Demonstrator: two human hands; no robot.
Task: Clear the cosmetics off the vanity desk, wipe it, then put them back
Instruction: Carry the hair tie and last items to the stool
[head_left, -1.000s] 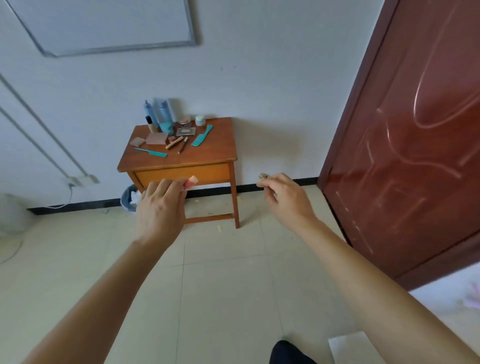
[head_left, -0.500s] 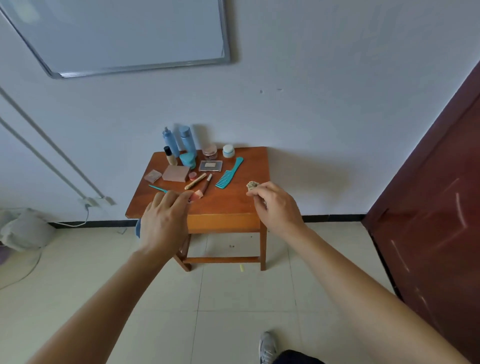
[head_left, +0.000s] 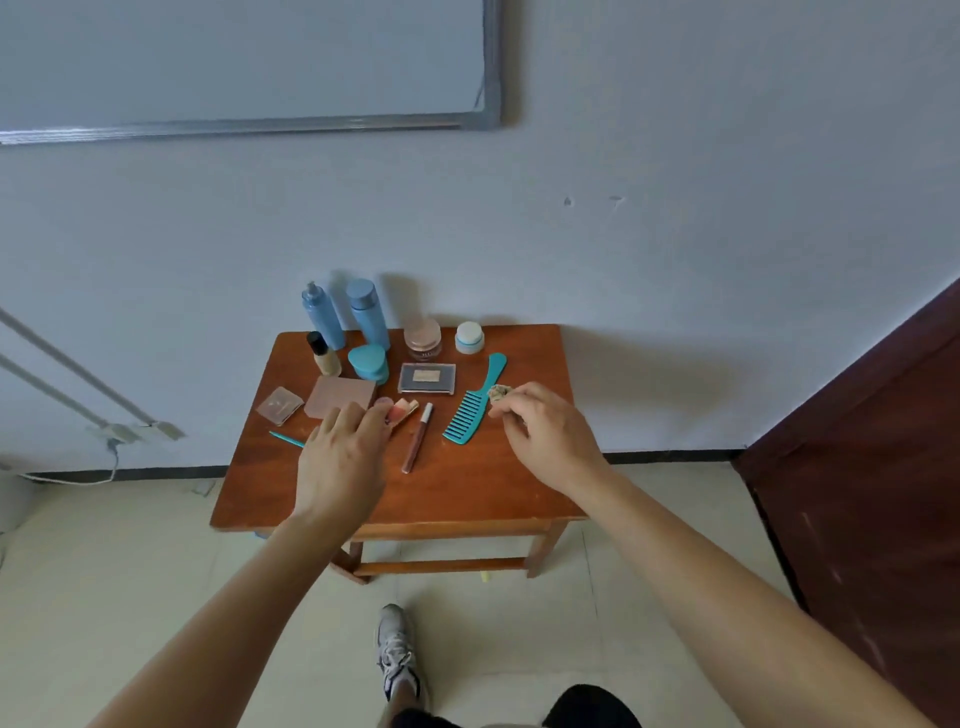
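Right hand (head_left: 545, 436) has thumb and forefinger pinched on a small crumpled olive-beige lump (head_left: 500, 393), held right by the teal plastic wide-tooth comb (head_left: 470, 413). Left hand (head_left: 343, 457) is curled, fingertips nipping a small pink soft-looking piece (head_left: 399, 412), just beside a dusty-pink square compact (head_left: 340, 396) and a slim brown lip-gloss tube (head_left: 417, 439).

Everything's over or on the small orange-brown wooden vanity desk (head_left: 467, 493). Along the back by the wall there are 2 tall blue bottles (head_left: 368, 314), a teal round jar (head_left: 370, 362), a pink-lidded jar (head_left: 423, 338) and a white-lidded jar (head_left: 469, 336). A dark rectangular palette (head_left: 427, 378) lies in front of the jars.
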